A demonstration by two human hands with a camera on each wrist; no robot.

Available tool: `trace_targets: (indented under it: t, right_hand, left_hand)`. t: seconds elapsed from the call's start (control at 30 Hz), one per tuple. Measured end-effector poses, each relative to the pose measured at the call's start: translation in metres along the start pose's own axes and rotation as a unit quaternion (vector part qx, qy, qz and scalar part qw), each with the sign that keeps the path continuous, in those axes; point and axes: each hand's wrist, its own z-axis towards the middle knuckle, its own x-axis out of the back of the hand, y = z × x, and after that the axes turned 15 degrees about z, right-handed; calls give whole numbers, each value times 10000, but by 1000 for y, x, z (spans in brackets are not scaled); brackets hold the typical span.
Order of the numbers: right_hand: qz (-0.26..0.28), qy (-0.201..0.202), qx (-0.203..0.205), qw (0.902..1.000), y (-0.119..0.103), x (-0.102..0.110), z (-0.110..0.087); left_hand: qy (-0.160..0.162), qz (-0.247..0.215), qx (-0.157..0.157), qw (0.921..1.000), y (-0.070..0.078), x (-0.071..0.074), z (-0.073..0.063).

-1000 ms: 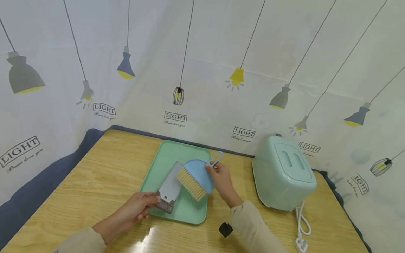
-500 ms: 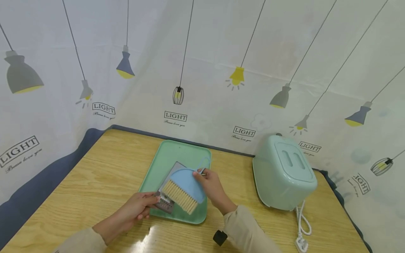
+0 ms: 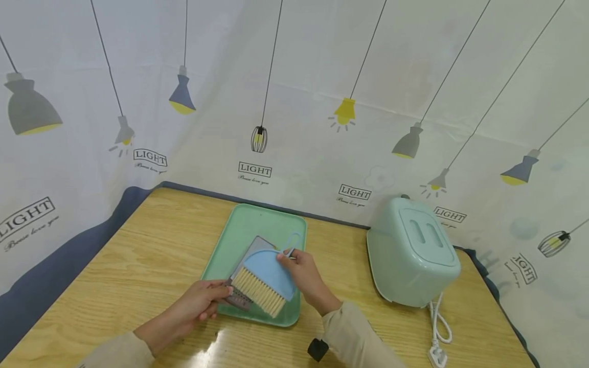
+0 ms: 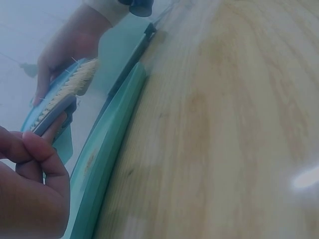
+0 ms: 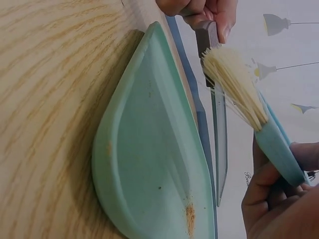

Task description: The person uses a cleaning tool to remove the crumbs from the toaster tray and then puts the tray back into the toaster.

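Observation:
My left hand (image 3: 200,301) pinches the slotted grey-brown end of a thin grey toaster crumb tray (image 3: 258,242). The crumb tray is held tilted over a mint-green serving tray (image 3: 253,217). In my right hand (image 3: 306,278) is a small blue hand brush (image 3: 276,271) with pale bristles, gripped near its looped handle. The bristles (image 5: 234,82) lie against the crumb tray near its slotted end, and the brush hides much of its surface in the head view. Brown crumbs (image 5: 190,216) lie on the serving tray, seen from the right wrist.
A mint-green toaster (image 3: 414,250) stands at the right of the wooden table (image 3: 138,245). Its white cord and plug (image 3: 437,356) lie in front of it. Behind the table hangs a curtain (image 3: 303,138) printed with lamps.
The right hand has brought the brush left and toward the person, from the crumb tray's right side down over its slotted end. The left hand and crumb tray have stayed put.

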Motion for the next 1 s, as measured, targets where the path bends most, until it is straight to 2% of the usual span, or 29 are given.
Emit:
trace_targets:
  t: [0.37,0.53,0.77,1.0]
  right_hand:
    - [5,-175,100,9998,3,-6,0]
    - [-88,-217,95,9997,5,-7,1]
    - [-233,-90,156,9996,4,-7,1]
    - [-643,330,510,9961,8,-2,6]
  left_hand:
    - [57,22,23,10000,-2,-1,1]
    - [-30,-4,6,10000,-3,-1,2]
    - [-113,-70,-111,9999,-5,-2,1]
    - [-140,-131,-182,9997,-7,-2,-1]
